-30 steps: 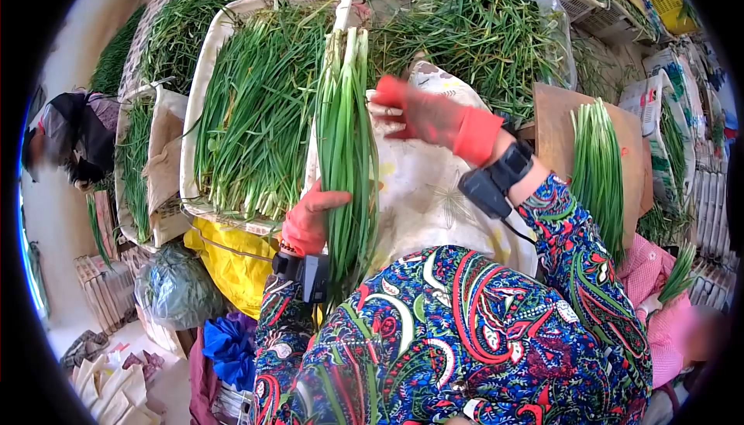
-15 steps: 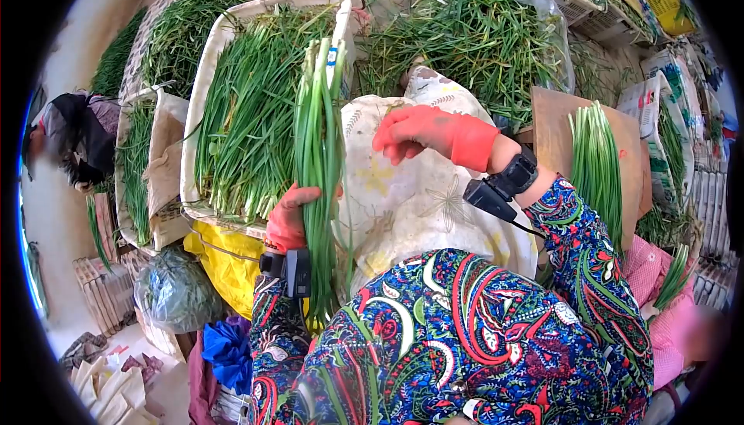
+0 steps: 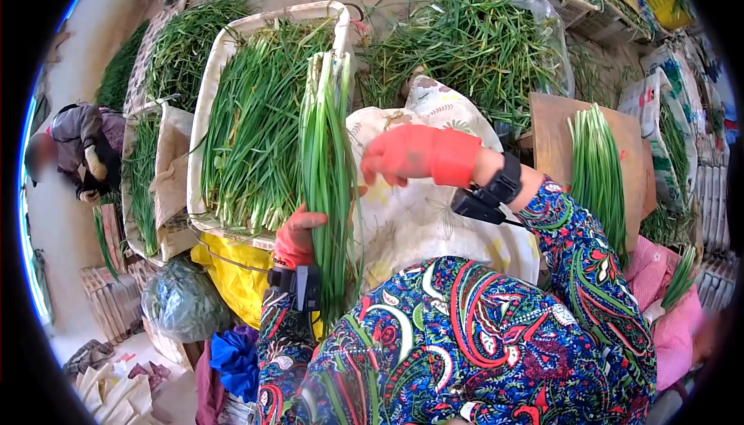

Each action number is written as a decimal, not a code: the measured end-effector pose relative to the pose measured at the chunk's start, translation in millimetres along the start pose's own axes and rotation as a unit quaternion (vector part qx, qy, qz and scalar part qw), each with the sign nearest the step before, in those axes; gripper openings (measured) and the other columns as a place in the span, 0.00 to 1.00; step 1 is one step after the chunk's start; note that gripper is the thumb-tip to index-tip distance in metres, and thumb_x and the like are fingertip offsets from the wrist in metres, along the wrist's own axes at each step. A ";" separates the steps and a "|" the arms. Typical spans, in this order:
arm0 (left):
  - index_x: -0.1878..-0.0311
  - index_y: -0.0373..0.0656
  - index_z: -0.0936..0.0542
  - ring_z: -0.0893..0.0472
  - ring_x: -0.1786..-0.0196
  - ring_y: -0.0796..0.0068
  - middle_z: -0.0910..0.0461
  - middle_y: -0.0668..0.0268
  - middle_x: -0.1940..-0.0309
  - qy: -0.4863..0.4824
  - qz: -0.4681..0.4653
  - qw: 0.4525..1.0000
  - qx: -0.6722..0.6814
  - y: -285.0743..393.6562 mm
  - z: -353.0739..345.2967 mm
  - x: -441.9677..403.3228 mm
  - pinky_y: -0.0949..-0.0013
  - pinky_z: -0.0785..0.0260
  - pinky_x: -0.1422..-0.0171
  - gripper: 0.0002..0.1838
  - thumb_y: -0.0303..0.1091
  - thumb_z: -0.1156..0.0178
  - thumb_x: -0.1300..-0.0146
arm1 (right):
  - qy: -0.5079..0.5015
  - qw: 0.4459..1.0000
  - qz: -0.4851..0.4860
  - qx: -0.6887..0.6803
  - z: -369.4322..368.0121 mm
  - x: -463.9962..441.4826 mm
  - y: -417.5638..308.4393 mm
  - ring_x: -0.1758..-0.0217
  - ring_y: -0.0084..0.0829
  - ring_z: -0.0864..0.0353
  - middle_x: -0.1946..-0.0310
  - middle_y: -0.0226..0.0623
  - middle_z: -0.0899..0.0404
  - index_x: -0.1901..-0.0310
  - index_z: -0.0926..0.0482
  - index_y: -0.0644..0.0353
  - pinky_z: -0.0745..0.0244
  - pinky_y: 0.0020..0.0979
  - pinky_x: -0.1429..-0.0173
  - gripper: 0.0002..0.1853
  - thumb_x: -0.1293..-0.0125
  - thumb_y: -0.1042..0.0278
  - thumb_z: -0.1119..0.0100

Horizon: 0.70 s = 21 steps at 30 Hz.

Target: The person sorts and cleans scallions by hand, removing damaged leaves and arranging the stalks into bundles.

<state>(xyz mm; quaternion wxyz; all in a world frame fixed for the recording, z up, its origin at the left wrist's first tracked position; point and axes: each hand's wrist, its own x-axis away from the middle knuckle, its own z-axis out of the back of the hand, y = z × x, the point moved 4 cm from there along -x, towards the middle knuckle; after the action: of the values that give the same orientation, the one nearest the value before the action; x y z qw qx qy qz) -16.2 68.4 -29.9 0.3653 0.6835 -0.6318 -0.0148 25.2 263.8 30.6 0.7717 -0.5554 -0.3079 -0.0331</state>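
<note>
My left hand (image 3: 299,237), in an orange-red rubber glove, is wrapped round a long upright bunch of garlic chives (image 3: 325,161). The pale stalk ends point away from me and the green leaves hang down toward my lap. My right hand (image 3: 418,158), gloved alike, hovers just right of the bunch, above the cloth on my lap (image 3: 403,231). Its fingers bend loosely downward and a little apart; nothing shows in them. Just beyond the bunch stands a white crate (image 3: 203,107) with many loose chives (image 3: 260,127) in it.
A board (image 3: 549,127) at my right carries another chive bunch (image 3: 597,169). Ahead lies a heap of loose chives (image 3: 473,45). A yellow bag (image 3: 236,270) and a clear bag of greens (image 3: 182,299) sit at left. Another person (image 3: 81,146) bends at far left; someone in pink (image 3: 670,324) is at right.
My right hand has moved slightly left and down, closer to the bunch, its fingers bending downward. My left hand still grips the chives. The view has shifted a little, and the person at left has moved.
</note>
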 end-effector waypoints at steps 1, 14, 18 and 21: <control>0.43 0.33 0.37 0.24 0.61 0.66 0.32 0.51 0.48 0.007 -0.001 1.000 -0.003 1.1 -2.6 1.5 0.67 0.30 0.59 0.39 0.34 0.41 0.64 | -0.030 0.999 0.002 0.015 -2.8 10.2 -3.9 0.79 0.21 0.27 0.82 0.30 0.25 0.66 0.22 0.57 0.31 0.24 0.70 0.14 0.41 0.60 0.57; 0.44 0.41 0.37 0.25 0.58 0.50 0.30 0.48 0.52 -0.016 0.042 0.993 0.109 -14.4 -8.8 5.4 0.49 0.33 0.52 0.33 0.31 0.42 0.59 | 0.252 0.875 0.325 -0.257 94.2 99.6 -33.4 0.87 0.17 0.32 0.85 0.31 0.27 0.68 0.22 0.64 0.42 0.17 0.84 0.20 0.38 0.55 0.58; 0.43 0.41 0.39 0.24 0.61 0.49 0.32 0.44 0.51 -0.027 0.039 0.991 0.122 -13.3 -15.8 6.1 0.52 0.29 0.58 0.34 0.31 0.42 0.58 | 0.128 0.968 0.089 -0.198 39.0 32.1 6.0 0.77 0.20 0.26 0.77 0.32 0.25 0.64 0.23 0.63 0.30 0.21 0.74 0.12 0.43 0.62 0.47; 0.42 0.42 0.39 0.24 0.61 0.51 0.33 0.43 0.51 -0.037 0.051 0.992 0.107 -15.3 -15.1 7.4 0.54 0.28 0.58 0.35 0.32 0.41 0.58 | 0.064 0.988 -0.063 -0.122 0.1 9.0 10.0 0.76 0.22 0.25 0.75 0.32 0.24 0.64 0.24 0.63 0.30 0.23 0.70 0.23 0.46 0.47 0.43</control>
<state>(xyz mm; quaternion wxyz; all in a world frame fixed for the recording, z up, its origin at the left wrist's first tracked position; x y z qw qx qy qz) 5.6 68.3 -23.5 0.2669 0.6847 -0.6767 0.0457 36.4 270.4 26.8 0.7127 -0.6214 -0.2864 -0.1545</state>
